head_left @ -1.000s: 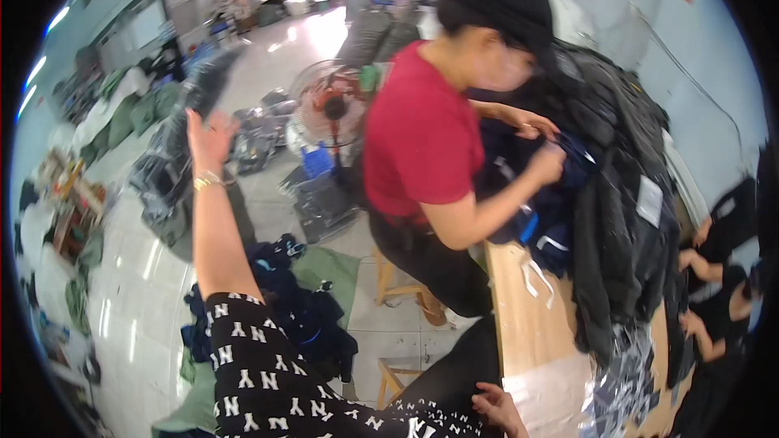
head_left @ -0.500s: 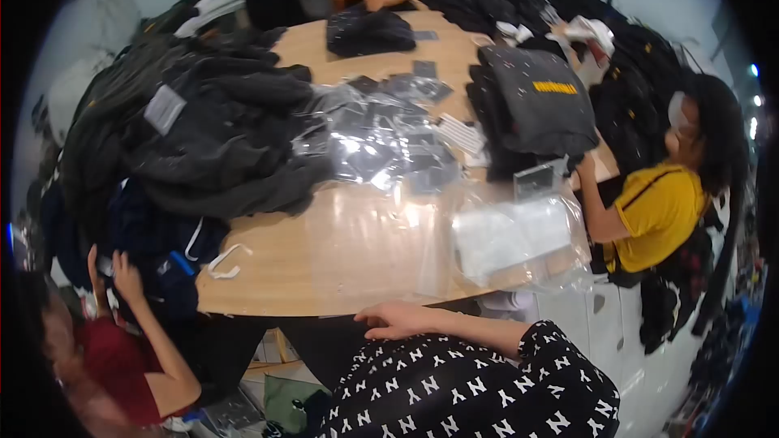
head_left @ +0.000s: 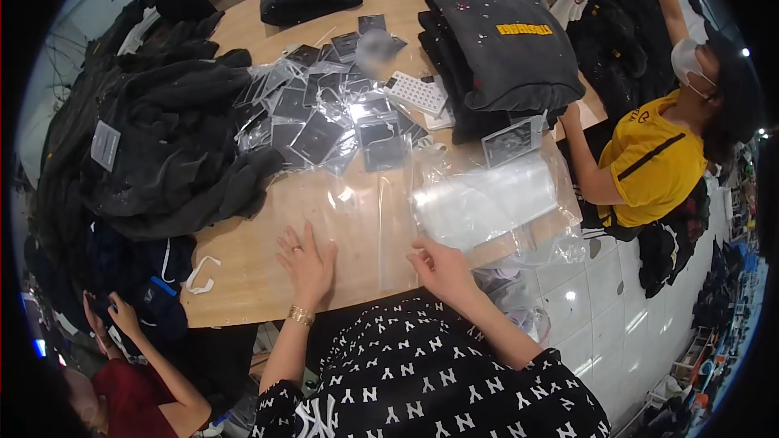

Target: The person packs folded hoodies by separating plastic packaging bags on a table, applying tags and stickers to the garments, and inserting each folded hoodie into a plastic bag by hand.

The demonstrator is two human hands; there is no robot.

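Clear plastic lies flat on the wooden table [head_left: 243, 235], right in front of the person. It is a thin, shiny bag [head_left: 357, 231], so see-through that the tan wood shows under it. Bright spots of light and a few creases run over it, and one long straight line goes down its right part.

The left hand [head_left: 307, 264] is spread wide over the bag's left side, with its palm down. The right hand [head_left: 442, 274] is curled at the right side, thumb and finger close together; I can't tell if it pinches the plastic.

Next to the bag, on the right, sits a pile of more clear bags [head_left: 487, 203], looking milky white. Behind are lots of little dark tags [head_left: 312, 138] in clear wraps. Their print is too small to read. White cards [head_left: 418, 93] with rows of dark spots lie beside them.

On top of a stack, a folded dark grey top [head_left: 503, 53] has big yellow letters, too blurry to read for sure. White "NY" letters cover the person's black shirt [head_left: 438, 365]. On the left, dark clothes [head_left: 170, 138] have a pale label [head_left: 105, 146] with tiny writing.
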